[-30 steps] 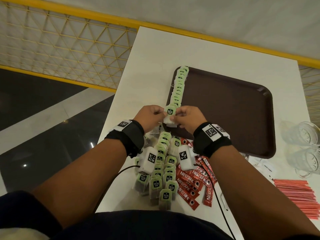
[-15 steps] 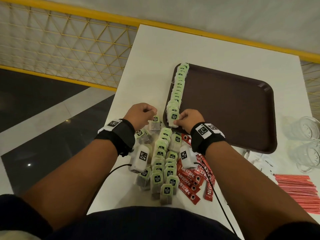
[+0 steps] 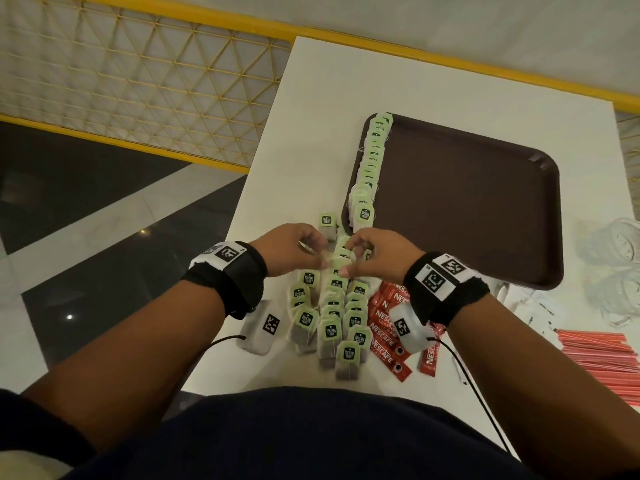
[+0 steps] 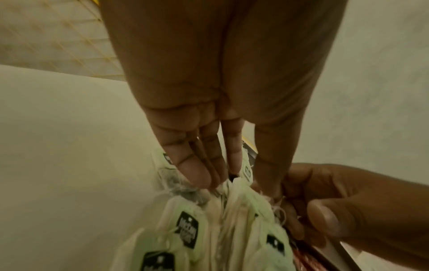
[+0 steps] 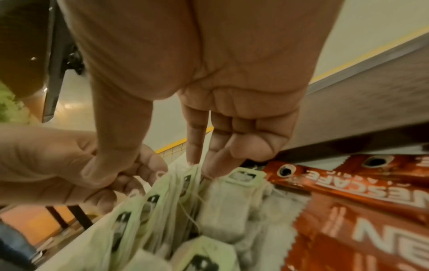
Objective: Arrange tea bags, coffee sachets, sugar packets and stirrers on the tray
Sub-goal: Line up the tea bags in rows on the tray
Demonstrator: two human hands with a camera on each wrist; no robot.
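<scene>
Your last tea bag is down at the near end of the row [image 3: 372, 161] on the tray's [image 3: 485, 209] left edge, and now both hands, left [image 3: 291, 251] and right [image 3: 377, 254], are back at the table's near-edge pile [image 3: 332, 306], fingertips pinching the next bag.

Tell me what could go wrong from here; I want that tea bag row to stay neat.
Strings may tangle: both hands work at the far end of the tea bag pile, where loose threads show, so lifting one bag could drag neighbours along. The row of tea bags lies along the tray's left rim, so a nudge there might tip some onto the table.
</scene>
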